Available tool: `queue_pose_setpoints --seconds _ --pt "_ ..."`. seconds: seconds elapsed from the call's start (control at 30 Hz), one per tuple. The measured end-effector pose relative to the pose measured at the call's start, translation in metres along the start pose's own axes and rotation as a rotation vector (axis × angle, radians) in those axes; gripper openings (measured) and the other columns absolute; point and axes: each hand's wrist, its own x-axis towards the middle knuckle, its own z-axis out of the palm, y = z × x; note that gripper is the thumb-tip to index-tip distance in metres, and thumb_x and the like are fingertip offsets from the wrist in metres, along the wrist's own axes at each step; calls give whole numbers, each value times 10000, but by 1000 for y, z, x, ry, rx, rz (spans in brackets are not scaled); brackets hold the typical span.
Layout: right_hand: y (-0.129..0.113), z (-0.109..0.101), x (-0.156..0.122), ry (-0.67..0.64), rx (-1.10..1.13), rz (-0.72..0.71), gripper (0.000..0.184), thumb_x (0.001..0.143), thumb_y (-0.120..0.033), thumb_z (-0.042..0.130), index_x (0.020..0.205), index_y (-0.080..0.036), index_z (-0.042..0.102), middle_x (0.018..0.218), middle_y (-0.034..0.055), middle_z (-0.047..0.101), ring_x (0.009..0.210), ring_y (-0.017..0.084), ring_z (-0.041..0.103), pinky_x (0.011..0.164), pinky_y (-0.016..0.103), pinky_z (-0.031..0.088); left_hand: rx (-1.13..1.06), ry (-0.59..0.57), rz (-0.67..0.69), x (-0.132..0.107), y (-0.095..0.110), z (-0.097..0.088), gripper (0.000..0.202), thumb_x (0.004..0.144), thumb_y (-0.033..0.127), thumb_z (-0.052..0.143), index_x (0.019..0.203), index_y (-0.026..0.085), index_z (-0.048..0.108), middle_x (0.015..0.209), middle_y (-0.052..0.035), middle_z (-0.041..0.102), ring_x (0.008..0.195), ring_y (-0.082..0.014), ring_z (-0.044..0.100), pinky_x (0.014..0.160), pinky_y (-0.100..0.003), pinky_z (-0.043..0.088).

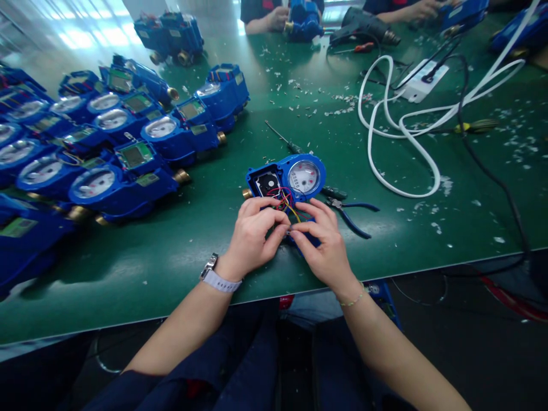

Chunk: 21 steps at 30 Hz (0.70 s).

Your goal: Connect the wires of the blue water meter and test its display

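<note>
A blue water meter with a round dial lies on the green table in front of me, its square side compartment uncovered. Thin coloured wires run out of that compartment toward my fingers. My left hand is closed, thumb and forefinger pinching the wires. Close against it, my right hand also pinches the wires, fingertips nearly touching the left ones. Fingers hide the exact wire ends. Under my right hand a blue part shows partly. Blue-handled cutting pliers lie open just right of the meter.
Several blue water meters crowd the table's left side. A screwdriver lies behind my meter. White cable loops around a power strip on the right. Across the table are co-workers' hands and a heat gun. Scraps litter the surface.
</note>
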Motion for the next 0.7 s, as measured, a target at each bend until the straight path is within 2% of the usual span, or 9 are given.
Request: queue_pose_setpoints --seconds 0.07,0.17,0.37,0.5,0.7 --pt "2 0 2 -37 24 16 111 901 -200 600 838 -231 686 1235 60 624 1298 274 425 1078 550 369 40 -15 7 -1 -1 0 141 907 214 539 823 200 652 914 -55 692 1047 -236 608 987 -428 404" --pt "7 -5 2 -69 37 29 120 889 -190 596 854 -244 697 1233 46 630 1300 278 428 1078 572 362 103 -46 -2 -1 -2 0 142 912 224 539 826 216 653 865 -33 694 1057 -239 604 1060 -478 339" --pt "14 -12 2 -74 46 57 154 843 -152 595 846 -253 711 1206 28 652 1276 272 469 1066 563 379 108 -68 -12 -1 -4 0 129 912 219 548 834 218 650 817 -18 696 1063 -235 597 1097 -499 304" --pt "17 -11 3 -76 92 101 122 833 -186 626 822 -259 723 1200 17 660 1257 272 493 1069 549 375 83 -83 -48 -1 -4 1 119 906 231 556 832 214 647 841 -19 704 1045 -231 600 1096 -504 303" --pt "15 -9 5 -89 168 209 100 818 -272 655 731 -242 696 1175 40 660 1210 286 524 1063 533 362 37 -118 -52 -1 -1 0 83 883 247 608 816 227 654 776 9 708 1020 -231 590 1097 -510 282"
